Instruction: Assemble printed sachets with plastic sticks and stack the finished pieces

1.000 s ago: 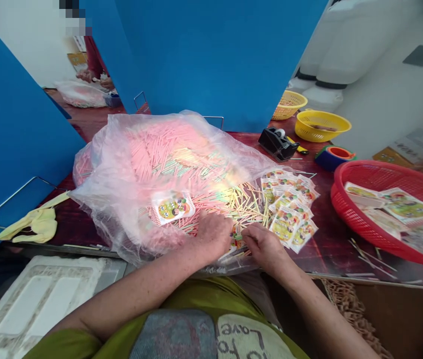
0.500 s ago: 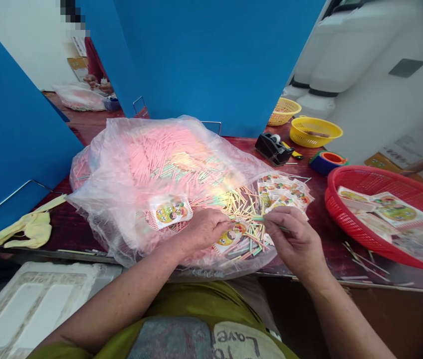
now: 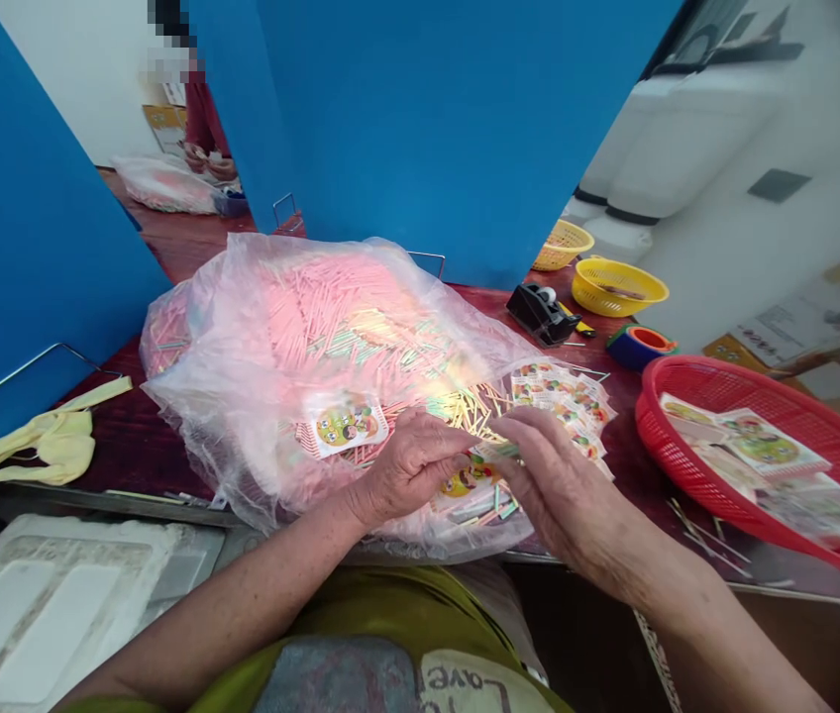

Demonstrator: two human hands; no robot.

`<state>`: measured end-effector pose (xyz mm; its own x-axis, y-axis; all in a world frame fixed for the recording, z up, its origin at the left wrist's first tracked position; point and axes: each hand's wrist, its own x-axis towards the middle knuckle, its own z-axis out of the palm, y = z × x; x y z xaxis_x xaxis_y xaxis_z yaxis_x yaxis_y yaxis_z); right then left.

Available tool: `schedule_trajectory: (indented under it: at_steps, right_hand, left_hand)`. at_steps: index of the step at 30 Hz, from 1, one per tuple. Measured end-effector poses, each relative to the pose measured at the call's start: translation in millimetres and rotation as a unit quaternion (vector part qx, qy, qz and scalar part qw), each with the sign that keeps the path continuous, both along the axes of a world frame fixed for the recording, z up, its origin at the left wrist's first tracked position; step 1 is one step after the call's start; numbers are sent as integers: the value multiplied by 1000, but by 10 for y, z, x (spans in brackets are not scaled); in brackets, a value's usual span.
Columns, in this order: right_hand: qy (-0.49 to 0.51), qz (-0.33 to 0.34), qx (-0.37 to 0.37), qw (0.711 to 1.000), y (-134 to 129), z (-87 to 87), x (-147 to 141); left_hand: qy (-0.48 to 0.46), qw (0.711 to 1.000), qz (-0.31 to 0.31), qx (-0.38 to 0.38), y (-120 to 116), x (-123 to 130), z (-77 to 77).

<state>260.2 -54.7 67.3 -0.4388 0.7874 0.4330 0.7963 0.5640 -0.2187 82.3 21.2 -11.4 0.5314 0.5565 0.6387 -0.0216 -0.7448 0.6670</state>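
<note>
Thin, glossy clear plastic bag [image 3: 201, 396]

The person is wearing a short-sleeved olive-green shirt [image 3: 361, 604] — on its front is showing a grey panel [image 3: 335, 678] and beside it a cream patch [image 3: 475, 683] with dark handwritten "Love".

Bright even light, glare on plastic bag [image 3: 361, 327], edges warped.

Dark red table [image 3: 134, 446] with plastic bag [image 3: 197, 396] of sticks [image 3: 338, 317], tape dispenser [image 3: 539, 314], red basket [image 3: 724, 371]
</note>
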Motion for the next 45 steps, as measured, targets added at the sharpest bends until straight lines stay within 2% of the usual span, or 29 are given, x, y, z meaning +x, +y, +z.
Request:
schedule_trajectory:
  at_steps: [2, 4, 6, 8, 10, 12, 15, 17, 19, 20, 22, 24, 26, 28, 31, 36, 39, 42, 45]
  right_hand:
    - [-54, -40, 11, 998, -114, 94, -6]
    - [-48, -101, 45, 993, -233, 143, -12]
    - [-21, -149, 76, 986, -311, 90, -20]
    - [-14, -145, 86, 986, -327, -83, 7]
    - [-27, -154, 86, 984, -285, -329, 137]
    - [-56, -239, 82, 966, -204, -564, 404]
    - [-133, -316, 23, 939, -60, -779, 865]
    - [-194, -360, 11, 913, 43, -830, 988]
    - [-215, -340, 0, 915, 184, -843, 877]
    - [-212, -298, -19, 931, 277, -844, 754]
    - [-225, -206, -87, 948, 507, -845, 465]
    - [-250, -178, -139, 942, 760, -846, 235]
    - [-265, -161, -182, 933, 981, -845, 130]
    - [-273, -135, -213, 928, 1124, -839, 140]
    - [-294, -107, -228, 922, 1184, -826, 269]
    - [-349, -44, -145, 925, 1201, -853, 442]
    - [-367, 5, -144, 919, 1296, -913, 413]
    - [-357, 0, -154, 921, 1356, -945, 351]
    - [-338, -14, -149, 929, 1305, -943, 321]
  left_hand:
    - [-42, 999, 5, -7, 6, -27, 18]
    - [-73, 997, 16, -17, -19, -15, 52]
    - [-90, 996, 8, -15, -79, 58, 68]
    - [-79, 997, -14, -1, -151, 172, 43]
    - [-25, 1000, -6, 4, -199, 247, -7]
    - [73, 997, 14, 13, -199, 197, -34]
    - [245, 966, 22, 77, -112, -122, 33]
    - [321, 938, 72, 108, -23, -368, 116]
    - [356, 919, 131, 109, 42, -515, 175]
    - [367, 913, 141, 107, 53, -535, 188]
    - [388, 908, 109, 113, 23, -481, 180]
    - [413, 901, 53, 124, -51, -363, 146]
    - [432, 893, 15, 126, -124, -258, 109]
    - [440, 890, -1, 119, -161, -204, 83]
    - [446, 888, -13, 108, -147, -197, 62]
    - [460, 884, -22, 82, -98, -169, 13]
    - [455, 886, -24, 85, -100, -135, -29]
    - [444, 892, -20, 81, -108, -130, -57]
    - [434, 898, -19, 72, -106, -135, -78]
